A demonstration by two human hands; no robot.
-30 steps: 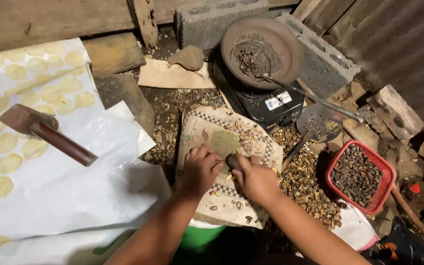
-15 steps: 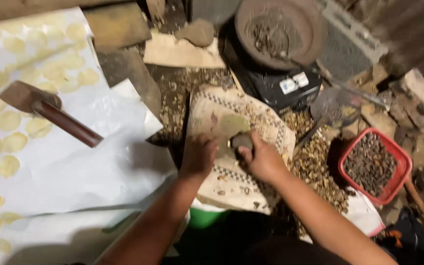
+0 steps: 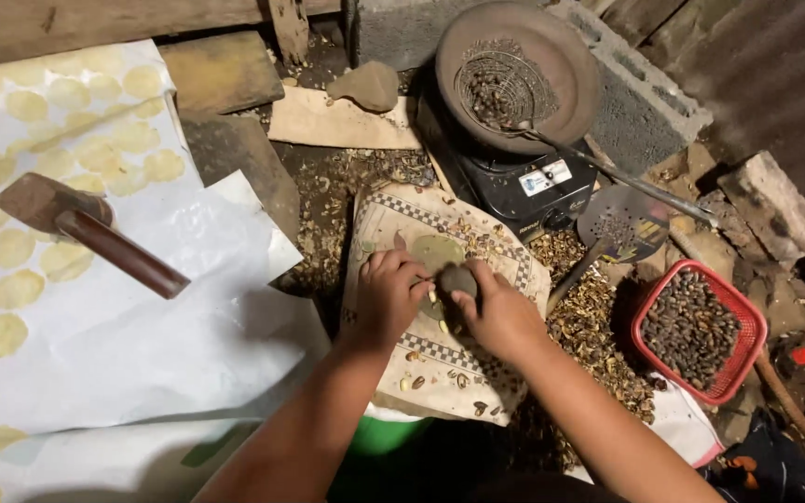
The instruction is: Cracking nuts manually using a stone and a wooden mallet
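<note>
My right hand (image 3: pixel 500 317) grips a small dark stone (image 3: pixel 458 278) held over a patterned cloth-covered board (image 3: pixel 440 368). My left hand (image 3: pixel 388 293) rests on the cloth right beside it, fingertips pinching something small next to the stone. A flat greenish disc (image 3: pixel 436 251) lies on the cloth just beyond my fingers. Small kernels and shell bits are scattered over the cloth near my wrists.
A red basket of dark seeds (image 3: pixel 691 328) sits at right, by a pile of husks (image 3: pixel 593 331). A pan with a wire skimmer (image 3: pixel 514 79) stands on a black stove (image 3: pixel 524 182). A wooden mallet (image 3: pixel 95 233) lies on white sheets dotted with flattened yellow discs (image 3: pixel 67 261).
Both hands stayed on the cloth; my right hand lifted the stone a little and brought it back down by my left fingers. The view shifted slightly.
</note>
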